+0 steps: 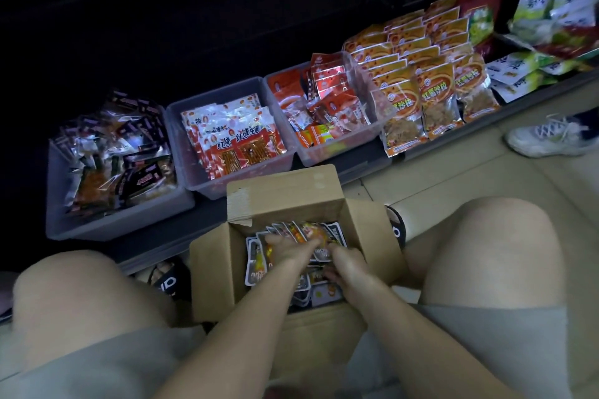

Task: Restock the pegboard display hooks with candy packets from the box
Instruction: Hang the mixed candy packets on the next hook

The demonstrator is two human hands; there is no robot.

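Candy packets (pixel 259 260), dark with white borders and orange print, lie packed in the open cardboard box (pixel 214 272) that sits on the floor between the crouching person's knees, and both hands are down inside it. Well beyond the hands and to their left stands a grey bin (pixel 97 223) of dark-wrapped snacks; straight beyond the box a second bin (pixel 181 152) holds red and white packets, and further right a third (pixel 324 152) holds red ones, with rows of orange pouches (pixel 408 100) on the shelf to the far right. The left hand (pixel 287 247) lies over the top layer near the far side of the box, its fingers bent down onto the packets; it seems to be gathering them, though a firm grip cannot be made out. The right hand (pixel 346 264), just beside it and nearer the body, has its fingers curled into the stack, apparently pinching packets, but blur hides the exact hold. By my reading the step in hand is the pick-up from the box. No pegboard or hooks are in view, so the next move would call for lifting a bunch clear of the flaps, turning to the display, and finding each packet's hang hole.
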